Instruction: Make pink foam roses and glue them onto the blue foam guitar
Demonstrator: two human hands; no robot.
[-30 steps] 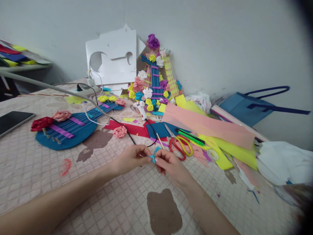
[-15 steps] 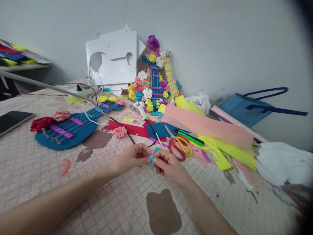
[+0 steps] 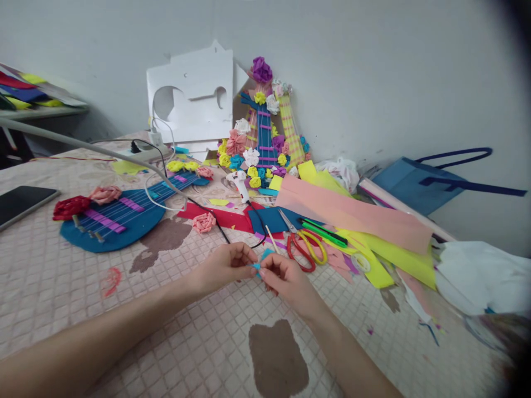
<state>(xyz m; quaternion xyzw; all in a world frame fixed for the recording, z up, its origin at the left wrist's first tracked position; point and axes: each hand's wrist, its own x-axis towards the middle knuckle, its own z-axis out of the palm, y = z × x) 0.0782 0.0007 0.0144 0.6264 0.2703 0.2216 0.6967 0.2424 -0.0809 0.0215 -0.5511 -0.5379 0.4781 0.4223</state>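
Note:
Between my two hands, above the middle of the table, is a small piece of light blue paper [image 3: 256, 267]. My left hand [image 3: 230, 265] pinches its left side between thumb and fingers. From the other side my right hand [image 3: 286, 276] grips it too, thumb against fingertips. More of the blue paper shows just behind the fingers. Right of my right hand lie scissors [image 3: 306, 251] with red and yellow handles. Beyond my hands are a pink paper rose [image 3: 204, 223] and a white glue gun [image 3: 238, 187].
At the left lies a blue guitar shape [image 3: 116, 226] with paper roses, near a phone [image 3: 25, 204]. A white cable [image 3: 124, 157] hangs across it. Decorated guitars [image 3: 264, 132] lean on the wall. Pink paper [image 3: 352, 213], a green cutter [image 3: 326, 232] and a blue bag [image 3: 418, 182] are at the right.
The blue paper shows slightly less between my fingertips, which have shifted a little. Both hands stay in nearly the same place.

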